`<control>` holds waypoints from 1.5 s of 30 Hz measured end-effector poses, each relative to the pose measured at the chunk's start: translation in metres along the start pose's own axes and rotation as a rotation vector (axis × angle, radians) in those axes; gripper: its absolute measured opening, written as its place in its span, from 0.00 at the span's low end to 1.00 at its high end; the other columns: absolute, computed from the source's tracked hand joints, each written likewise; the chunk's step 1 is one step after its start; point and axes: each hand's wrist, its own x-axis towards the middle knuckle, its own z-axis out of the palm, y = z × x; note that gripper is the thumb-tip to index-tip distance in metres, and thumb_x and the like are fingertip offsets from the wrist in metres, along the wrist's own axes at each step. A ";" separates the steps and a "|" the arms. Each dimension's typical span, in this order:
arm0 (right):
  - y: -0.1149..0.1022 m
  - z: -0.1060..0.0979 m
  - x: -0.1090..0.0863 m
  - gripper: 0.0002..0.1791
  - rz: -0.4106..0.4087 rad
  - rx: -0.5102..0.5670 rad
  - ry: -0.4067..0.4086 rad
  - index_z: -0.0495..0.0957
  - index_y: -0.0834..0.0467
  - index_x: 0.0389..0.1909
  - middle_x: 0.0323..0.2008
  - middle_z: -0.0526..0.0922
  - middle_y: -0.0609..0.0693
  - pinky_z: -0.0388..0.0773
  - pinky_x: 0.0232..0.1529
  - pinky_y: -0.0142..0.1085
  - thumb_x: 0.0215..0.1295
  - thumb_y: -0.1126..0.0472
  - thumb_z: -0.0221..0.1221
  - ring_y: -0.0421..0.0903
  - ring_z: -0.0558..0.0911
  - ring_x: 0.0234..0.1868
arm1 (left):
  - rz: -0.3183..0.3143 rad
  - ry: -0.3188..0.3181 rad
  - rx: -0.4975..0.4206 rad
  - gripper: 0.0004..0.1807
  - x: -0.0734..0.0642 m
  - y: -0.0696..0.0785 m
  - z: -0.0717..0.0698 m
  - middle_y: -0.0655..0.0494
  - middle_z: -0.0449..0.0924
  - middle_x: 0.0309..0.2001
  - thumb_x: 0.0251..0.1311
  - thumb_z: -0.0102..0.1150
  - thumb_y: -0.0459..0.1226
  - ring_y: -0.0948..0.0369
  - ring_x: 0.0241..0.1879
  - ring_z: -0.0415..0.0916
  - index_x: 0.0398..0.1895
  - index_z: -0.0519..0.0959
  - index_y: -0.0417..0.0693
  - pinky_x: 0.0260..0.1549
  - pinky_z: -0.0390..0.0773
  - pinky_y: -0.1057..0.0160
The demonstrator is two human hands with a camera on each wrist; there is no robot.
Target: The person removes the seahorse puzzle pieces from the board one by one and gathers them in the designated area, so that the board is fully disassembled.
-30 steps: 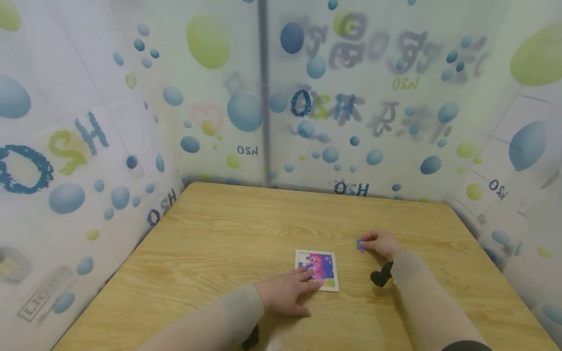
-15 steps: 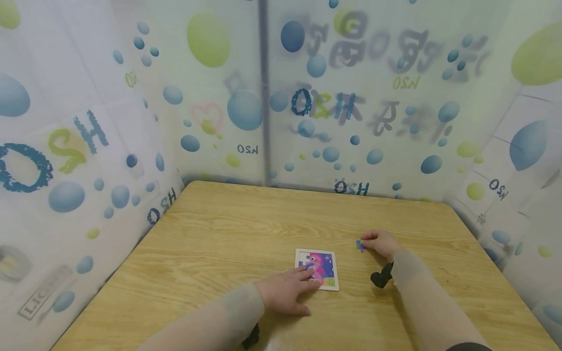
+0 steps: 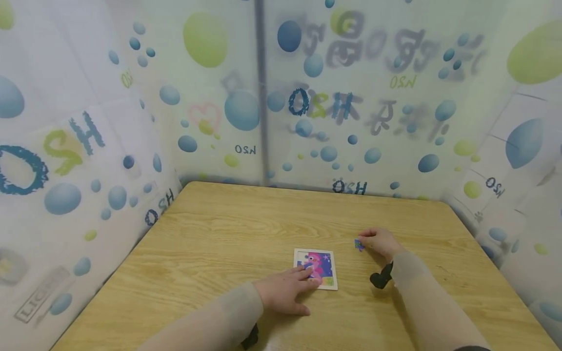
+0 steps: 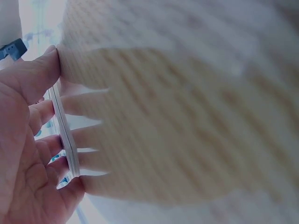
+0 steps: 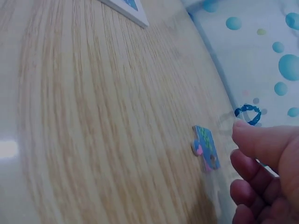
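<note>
A small jigsaw puzzle in a white frame (image 3: 335, 274) shows a pink seahorse-like figure on dark blue. My left hand (image 3: 285, 291) rests on its lower left part, fingers spread and covering some of the picture. The left wrist view shows those fingers reaching over the frame's edge (image 4: 66, 133), thumb on the table. To the right, a blue jigsaw piece (image 3: 358, 245) with green and pink markings lies on the table. My right hand (image 3: 383, 242) is beside it, fingertips overlapping it in the head view. In the right wrist view a gap separates the piece (image 5: 206, 147) from the loosely bent fingers (image 5: 250, 170).
The wooden table (image 3: 228, 219) runs back to a pale curtain (image 3: 210, 97) printed with blue and green bubbles, which encloses the left, back and right sides. A dark wrist mount (image 3: 381, 277) hangs under the right cuff.
Both hands keep their places, the left on the framed puzzle and the right at the loose piece. The head view has shifted slightly.
</note>
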 end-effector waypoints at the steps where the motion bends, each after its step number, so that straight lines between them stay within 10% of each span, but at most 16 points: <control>1: -0.001 0.001 0.000 0.17 0.003 -0.008 0.000 0.78 0.65 0.49 0.46 0.79 0.58 0.70 0.50 0.47 0.68 0.56 0.58 0.53 0.74 0.47 | 0.000 0.001 0.001 0.40 0.000 0.000 0.000 0.57 0.45 0.76 0.60 0.54 0.61 0.55 0.74 0.44 0.74 0.55 0.68 0.69 0.54 0.55; 18: -0.031 0.023 -0.002 0.14 -0.018 -0.024 -0.045 0.79 0.60 0.48 0.44 0.79 0.53 0.73 0.38 0.39 0.68 0.55 0.58 0.49 0.73 0.39 | -0.008 -0.009 -0.018 0.39 0.002 0.000 -0.001 0.57 0.47 0.76 0.60 0.55 0.61 0.55 0.74 0.44 0.74 0.56 0.69 0.68 0.55 0.54; 45: -0.057 0.079 -0.007 0.06 -0.119 -0.062 -0.105 0.83 0.54 0.39 0.38 0.81 0.46 0.73 0.49 0.44 0.65 0.58 0.61 0.46 0.75 0.42 | 0.005 -0.010 -0.011 0.39 0.003 -0.002 -0.001 0.56 0.46 0.76 0.61 0.54 0.60 0.54 0.74 0.44 0.74 0.56 0.67 0.68 0.57 0.54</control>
